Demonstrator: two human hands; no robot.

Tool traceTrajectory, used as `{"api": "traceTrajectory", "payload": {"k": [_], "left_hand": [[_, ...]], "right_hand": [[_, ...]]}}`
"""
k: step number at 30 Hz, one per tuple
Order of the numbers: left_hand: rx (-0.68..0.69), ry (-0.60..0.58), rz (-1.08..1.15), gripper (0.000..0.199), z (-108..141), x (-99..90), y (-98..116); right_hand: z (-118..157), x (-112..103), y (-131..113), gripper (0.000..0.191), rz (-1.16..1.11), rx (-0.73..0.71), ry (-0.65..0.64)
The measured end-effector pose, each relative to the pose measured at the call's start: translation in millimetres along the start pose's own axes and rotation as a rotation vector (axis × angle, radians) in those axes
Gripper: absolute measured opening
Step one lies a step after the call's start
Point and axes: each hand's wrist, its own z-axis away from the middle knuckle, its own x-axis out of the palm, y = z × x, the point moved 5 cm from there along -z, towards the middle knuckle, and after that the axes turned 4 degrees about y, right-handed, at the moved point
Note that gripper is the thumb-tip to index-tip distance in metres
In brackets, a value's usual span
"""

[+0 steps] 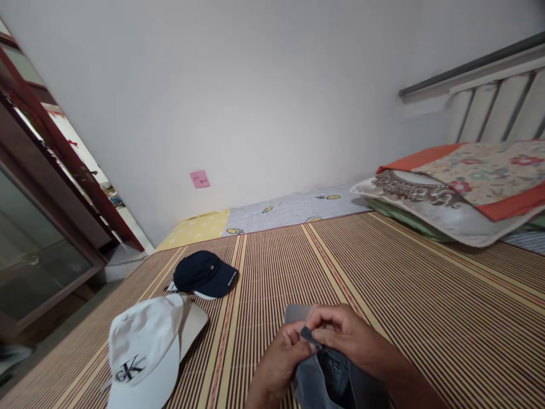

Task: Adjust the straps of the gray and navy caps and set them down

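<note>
A grey baseball cap (313, 379) is between my two hands at the bottom of the head view, its opening turned toward me and its brim pointing away. My left hand (279, 358) pinches the cap's dark strap at its left side. Close beside it, my right hand (344, 335) has thumb and fingers closed on the same strap from the right. The fingers cover part of the strap, so any buckle there is hidden. To the left lie a white cap (145, 329) with black lettering and, behind it, a navy cap (200, 272).
Under everything is a striped bamboo mat (264, 267) on a bed. Folded bedding and a floral pillow (481, 176) are piled at the right, near a radiator (498, 108). A white wall (272, 102) with a pink note (200, 179) stands behind; a doorway opens at the left.
</note>
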Motion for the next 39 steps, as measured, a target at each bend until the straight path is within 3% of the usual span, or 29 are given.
{"api": "traceTrajectory", "payload": {"k": [7, 13, 19, 25, 31, 34, 39], "left_hand": [[-0.009, 0.008, -0.051, 0.034, 1, -0.4, 4], [-0.009, 0.015, -0.085, 0.042, 3, -0.3, 5], [-0.004, 0.115, -0.142, 0.045, 2, -10.4, 3], [0.075, 0.194, -0.216, 0.051, -3, -10.9, 2], [0.130, 0.288, -0.279, 0.043, -8, -14.9, -6], [0.120, 0.296, -0.192, 0.042, -10, -18.6, -15], [0.100, 0.181, 0.107, 0.039, -11, -8.4, -26]], "right_hand": [[-1, -4, 6, 0.038, -0.105, -0.017, -0.014], [-2, -13, 12, 0.039, -0.205, 0.041, 0.104], [2, -17, -3, 0.029, 0.035, 0.010, 0.056], [4, -23, -6, 0.011, 0.383, 0.025, 0.153], [6, -27, -5, 0.011, 0.433, 0.014, 0.167], [6, -30, -5, 0.012, 0.407, 0.011, 0.165], [7, -33, -2, 0.016, 0.344, 0.030, 0.130]]}}
